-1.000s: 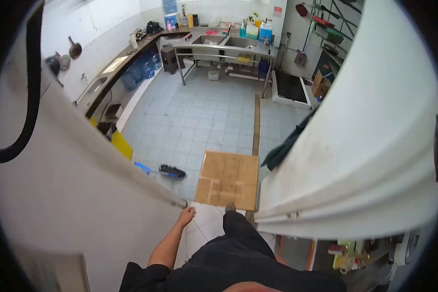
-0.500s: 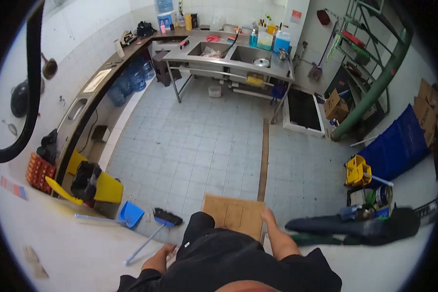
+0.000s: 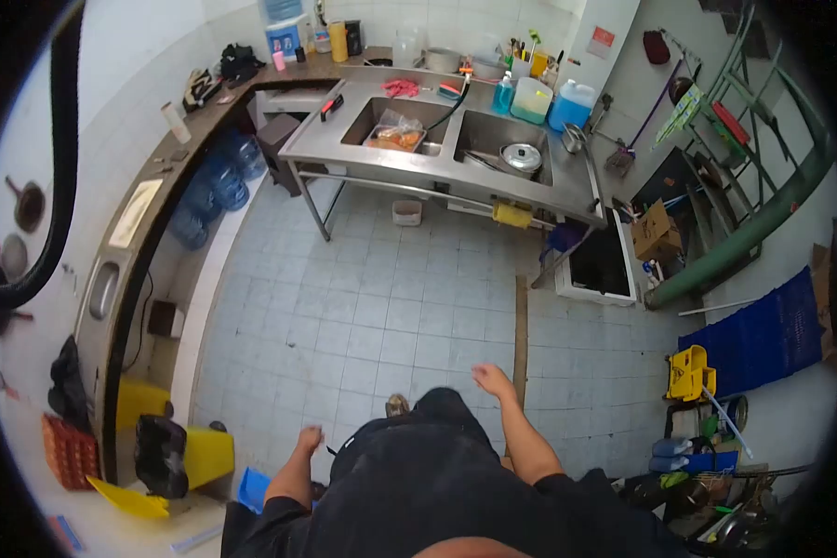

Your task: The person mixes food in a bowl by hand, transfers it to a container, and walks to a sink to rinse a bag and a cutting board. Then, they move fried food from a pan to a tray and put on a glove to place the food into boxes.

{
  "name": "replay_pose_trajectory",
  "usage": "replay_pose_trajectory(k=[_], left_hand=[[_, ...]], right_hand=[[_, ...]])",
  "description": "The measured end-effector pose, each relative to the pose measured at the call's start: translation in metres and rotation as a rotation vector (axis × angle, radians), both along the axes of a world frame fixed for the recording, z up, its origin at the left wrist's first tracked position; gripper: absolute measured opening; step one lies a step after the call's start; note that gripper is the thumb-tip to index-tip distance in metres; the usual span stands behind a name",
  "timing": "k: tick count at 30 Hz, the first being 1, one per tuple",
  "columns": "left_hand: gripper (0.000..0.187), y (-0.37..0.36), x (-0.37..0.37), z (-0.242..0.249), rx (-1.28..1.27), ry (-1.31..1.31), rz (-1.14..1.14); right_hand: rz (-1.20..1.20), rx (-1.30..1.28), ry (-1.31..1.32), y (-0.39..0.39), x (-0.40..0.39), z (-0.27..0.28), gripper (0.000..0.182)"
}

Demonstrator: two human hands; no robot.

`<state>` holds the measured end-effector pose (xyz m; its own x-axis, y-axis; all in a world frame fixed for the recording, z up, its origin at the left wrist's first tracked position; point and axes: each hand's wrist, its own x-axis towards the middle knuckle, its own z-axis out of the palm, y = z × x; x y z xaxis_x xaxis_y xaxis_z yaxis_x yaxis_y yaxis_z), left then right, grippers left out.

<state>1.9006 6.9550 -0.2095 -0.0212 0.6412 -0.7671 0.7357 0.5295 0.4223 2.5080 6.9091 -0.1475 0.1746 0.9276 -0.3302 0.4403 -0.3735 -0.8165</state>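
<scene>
Person's left hand (image 3: 310,439) and right hand (image 3: 493,379) are loosely curled, nothing visibly held. Dustpan (image 3: 252,489), part-hidden, is on the floor (image 3: 344,316) left of both; judged light, stiff, best gripped by its handle (image 3: 198,538).

Pale tiles (image 3: 344,307) reach past the left hand (image 3: 310,439); left of it, a counter (image 3: 179,156) and white wall (image 3: 112,112); ahead, a sink (image 3: 449,149).
</scene>
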Motion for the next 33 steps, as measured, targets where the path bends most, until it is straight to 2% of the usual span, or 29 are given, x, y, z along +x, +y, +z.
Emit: replay_pose_trajectory(k=[1,2,3,4,5,6,8,9,11,12,13,14,16,17,18,19,20,22,23,25,27,28,30,31,33], left_hand=[[0.042,0.06,0.019,-0.032,0.369,0.085,-0.247],[0.043,0.125,0.067,0.005,0.269,-0.012,-0.164],[0.043,0.179,0.131,0.099,0.289,-0.131,-0.185],[0.043,0.236,0.165,0.103,0.475,-0.155,-0.309],[0.046,0.292,0.199,0.108,0.528,-0.239,-0.343],[0.045,0.335,0.238,0.143,0.531,-0.318,-0.359],[0.04,0.413,0.303,0.188,0.62,-0.43,-0.383],[0.04,0.447,0.332,0.202,0.614,-0.429,-0.378],[0.036,0.501,0.375,0.218,0.604,-0.649,-0.249],[0.036,0.529,0.397,0.218,0.596,-0.648,-0.241],[0.035,0.547,0.413,0.216,0.489,-0.704,-0.138],[0.034,0.564,0.421,0.216,0.376,-0.75,-0.044],[0.034,0.616,0.441,0.227,0.346,-0.724,-0.11],[0.035,0.642,0.454,0.231,0.338,-0.716,-0.173],[0.035,0.67,0.462,0.23,0.369,-0.735,-0.187],[0.035,0.702,0.47,0.226,0.398,-0.758,-0.199],[0.033,0.732,0.482,0.234,0.416,-0.78,-0.171],[0.033,0.804,0.508,0.231,0.38,-0.769,-0.166],[0.033,0.84,0.524,0.229,0.364,-0.749,-0.149],[0.032,0.908,0.559,0.203,0.337,-0.672,-0.188],[0.032,0.967,0.593,0.144,0.31,-0.702,-0.339],[0.034,0.996,0.612,0.086,0.264,-0.748,-0.346],[0.038,1.031,0.653,0.113,0.477,-0.467,-0.653],[0.04,1.036,0.667,0.087,0.427,-0.536,-0.597],[0.043,1.059,0.7,0.019,0.294,-0.607,-0.53]], right_hand=[[-0.08,-0.11,0.16,-0.008,-0.001,0.019,0.03],[-0.214,-0.078,0.189,-0.009,0.003,0.027,0.027],[-0.35,-0.044,0.214,-0.008,0.011,0.031,0.024],[-0.461,-0.078,0.261,-0.006,0.025,0.029,0.023],[-0.571,-0.114,0.307,0.001,0.036,0.027,0.023],[-0.578,-0.125,0.311,0.009,0.045,0.028,0.023],[-0.891,-0.151,0.407,0.036,0.072,0.031,0.021],[-0.888,-0.158,0.404,0.07,0.088,0.031,0.021],[-0.972,-0.078,0.441,0.141,0.116,0.037,0.018],[-0.943,0.036,0.378,0.192,0.139,0.033,0.018],[-0.912,0.134,0.317,0.244,0.159,0.033,0.019],[-0.831,0.243,0.342,0.309,0.173,0.072,0.018],[-0.848,0.397,0.391,0.446,0.202,0.126,0.021],[-0.717,0.431,0.397,0.504,0.225,0.143,0.022],[-0.783,0.399,0.387,0.565,0.237,0.164,0.023],[-0.668,0.455,0.325,0.627,0.26,0.173,0.022],[-0.581,0.491,0.404,0.683,0.283,0.175,0.022],[-0.627,0.497,0.261,0.8,0.316,0.195,0.024],[-0.657,0.546,0.02,0.859,0.342,0.182,0.033],[-0.71,0.452,-0.39,0.946,0.376,0.188,0.051],[-0.884,0.291,-0.42,1.0,0.38,0.218,0.065],[-0.909,0.282,-0.442,1.022,0.39,0.23,0.065],[-0.875,-0.024,-0.435,1.053,0.398,0.231,0.063],[-0.852,-0.083,-0.45,1.055,0.394,0.233,0.063],[-0.958,0.078,-0.216,1.071,0.394,0.235,0.053]])
